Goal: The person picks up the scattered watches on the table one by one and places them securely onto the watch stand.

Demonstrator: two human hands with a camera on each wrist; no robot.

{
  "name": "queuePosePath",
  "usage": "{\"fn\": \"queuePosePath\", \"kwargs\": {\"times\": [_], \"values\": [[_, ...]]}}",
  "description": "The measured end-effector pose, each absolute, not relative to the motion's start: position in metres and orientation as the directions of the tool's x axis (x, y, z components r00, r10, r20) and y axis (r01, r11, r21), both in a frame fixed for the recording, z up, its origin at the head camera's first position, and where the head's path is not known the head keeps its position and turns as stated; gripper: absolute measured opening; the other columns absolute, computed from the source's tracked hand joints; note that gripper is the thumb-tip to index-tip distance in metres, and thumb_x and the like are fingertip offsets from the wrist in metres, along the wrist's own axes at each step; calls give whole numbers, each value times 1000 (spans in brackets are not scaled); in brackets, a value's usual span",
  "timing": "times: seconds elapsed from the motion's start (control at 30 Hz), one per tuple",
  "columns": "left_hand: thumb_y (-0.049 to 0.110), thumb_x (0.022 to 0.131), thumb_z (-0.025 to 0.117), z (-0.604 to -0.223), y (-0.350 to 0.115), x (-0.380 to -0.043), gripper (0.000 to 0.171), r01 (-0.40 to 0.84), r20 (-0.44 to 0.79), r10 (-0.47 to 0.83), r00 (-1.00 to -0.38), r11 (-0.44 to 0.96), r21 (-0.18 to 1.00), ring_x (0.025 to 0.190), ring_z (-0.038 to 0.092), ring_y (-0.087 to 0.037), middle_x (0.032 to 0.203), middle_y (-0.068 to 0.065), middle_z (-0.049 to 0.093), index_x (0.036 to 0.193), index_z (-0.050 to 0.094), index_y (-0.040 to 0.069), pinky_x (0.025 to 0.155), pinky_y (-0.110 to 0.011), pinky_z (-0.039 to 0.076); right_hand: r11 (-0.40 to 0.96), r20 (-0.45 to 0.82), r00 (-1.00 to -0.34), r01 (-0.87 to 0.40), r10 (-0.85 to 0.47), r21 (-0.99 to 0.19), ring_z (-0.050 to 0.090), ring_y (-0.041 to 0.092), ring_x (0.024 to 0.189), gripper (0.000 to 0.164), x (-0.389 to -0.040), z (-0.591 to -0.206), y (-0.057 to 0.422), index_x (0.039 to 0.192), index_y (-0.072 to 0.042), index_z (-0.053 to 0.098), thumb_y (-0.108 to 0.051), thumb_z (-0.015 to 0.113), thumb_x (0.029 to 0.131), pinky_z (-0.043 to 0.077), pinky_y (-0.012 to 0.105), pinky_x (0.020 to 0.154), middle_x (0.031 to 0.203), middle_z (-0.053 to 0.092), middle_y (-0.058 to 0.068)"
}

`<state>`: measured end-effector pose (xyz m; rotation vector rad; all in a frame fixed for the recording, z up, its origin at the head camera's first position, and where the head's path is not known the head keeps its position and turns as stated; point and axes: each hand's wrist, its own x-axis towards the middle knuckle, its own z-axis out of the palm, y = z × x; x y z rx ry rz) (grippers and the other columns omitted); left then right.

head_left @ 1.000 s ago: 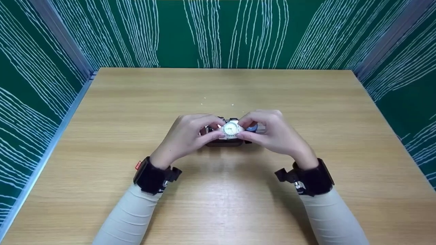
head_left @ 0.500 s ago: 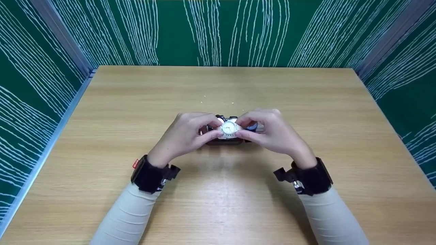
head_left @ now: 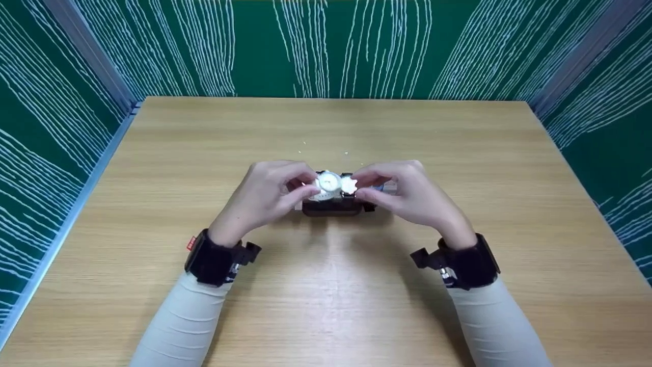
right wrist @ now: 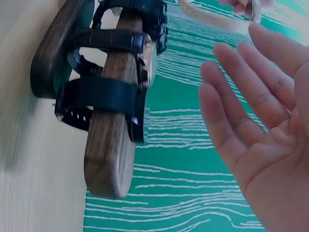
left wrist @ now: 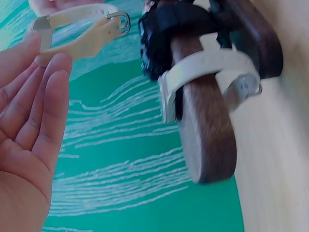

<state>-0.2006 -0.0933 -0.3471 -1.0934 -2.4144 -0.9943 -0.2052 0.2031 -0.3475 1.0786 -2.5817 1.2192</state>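
My left hand [head_left: 270,196] pinches a white wristwatch [head_left: 328,182] by its side, thumb against fingers, in front of a dark wooden watch stand [head_left: 333,209]. In the left wrist view the held watch's pale strap [left wrist: 89,43] forms a buckled loop, off the stand's bar [left wrist: 207,140]. My right hand [head_left: 402,191] is on the stand's right side, apart from the held watch. Its fingers [right wrist: 222,116] are spread and relaxed with nothing between them in the right wrist view.
Several watches hang on the bar: a white-strapped one [left wrist: 210,67], a chunky black one [left wrist: 169,29], a brown-strapped one [right wrist: 106,39] and a dark-banded one [right wrist: 99,96]. Small white specks [head_left: 346,153] lie on the wooden table [head_left: 326,285] behind the stand. Green patterned panels [head_left: 285,51] border the table.
Both hands gripped the white wristwatch before. The right hand has let go, and the left hand has moved left with the watch, uncovering a bright watch face on the stand.
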Motion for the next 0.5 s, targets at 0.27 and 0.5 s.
{"fn": "queuePosePath", "kwargs": {"times": [0.27,0.5], "values": [[25,101,74,-337,-116,-209,21,677,530,429,-732,548,491,80,74,-19,94,-8,79,102,74,4,71,-28,61,550,365,-830,-555,-422,-624,73,12,94,18,-218,-349,227,115,-8,80,-7,78,96,57,20,85,106,80,2],[22,101,76,-341,-138,-218,18,540,476,307,-824,681,495,80,72,-19,95,-8,78,102,73,4,74,-33,61,659,236,-915,-399,-327,-637,73,22,104,20,-230,-360,243,120,-5,77,-14,72,102,59,31,89,113,79,8]]}}
